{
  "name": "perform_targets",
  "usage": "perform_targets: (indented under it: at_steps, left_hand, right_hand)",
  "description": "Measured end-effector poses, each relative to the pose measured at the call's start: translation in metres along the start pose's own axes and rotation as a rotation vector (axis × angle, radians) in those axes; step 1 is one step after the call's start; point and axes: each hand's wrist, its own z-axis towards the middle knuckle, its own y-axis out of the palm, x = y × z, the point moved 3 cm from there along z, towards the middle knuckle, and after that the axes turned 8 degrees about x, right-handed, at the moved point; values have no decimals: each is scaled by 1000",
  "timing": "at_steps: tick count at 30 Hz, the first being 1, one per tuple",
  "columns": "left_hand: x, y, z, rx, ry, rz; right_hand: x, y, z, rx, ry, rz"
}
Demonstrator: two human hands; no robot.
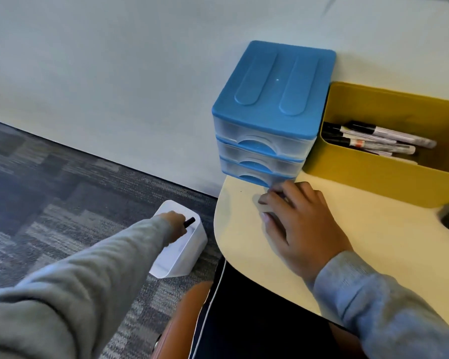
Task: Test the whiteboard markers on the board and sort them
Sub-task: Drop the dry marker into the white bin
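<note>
Left hand (175,225) grips a black marker (189,221) over the white bin (182,255); right hand (296,218) lies loose on the table (373,242)

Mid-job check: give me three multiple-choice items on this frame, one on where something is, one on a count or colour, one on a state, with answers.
1. Where is the white bin?
A. on the carpet beside the table
B. on the table
C. on top of the drawer unit

2. How many drawers does the blue drawer unit show?
A. one
B. three
C. five

3. What is the left hand doing?
A. lying flat on the table
B. gripping a black marker over the white bin
C. pulling a drawer open

Answers:
1 A, it stands on the floor left of the table.
2 B, three stacked fronts show.
3 B, fingers curl round the marker.
</note>
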Motion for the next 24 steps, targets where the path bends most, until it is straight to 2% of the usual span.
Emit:
perform_targets:
  at_steps: [5, 9, 14, 18, 24]
  left_hand:
    - [-14, 29, 23, 29, -88, 16]
    - [-25, 43, 32, 72, -152, -60]
    - [-4, 58, 33, 43, -44, -82]
    - [12, 79, 26, -51, -49, 47]
    - [10, 85, 27, -16, -8, 191]
  right_hand:
    - [1, 1, 0, -27, 19, 18]
    - [1, 2, 0, -36, 27, 28]
    - [1, 2, 1, -12, 15, 41]
    - [0, 1, 0, 6, 17, 62]
    - [2, 1, 0, 8, 19, 59]
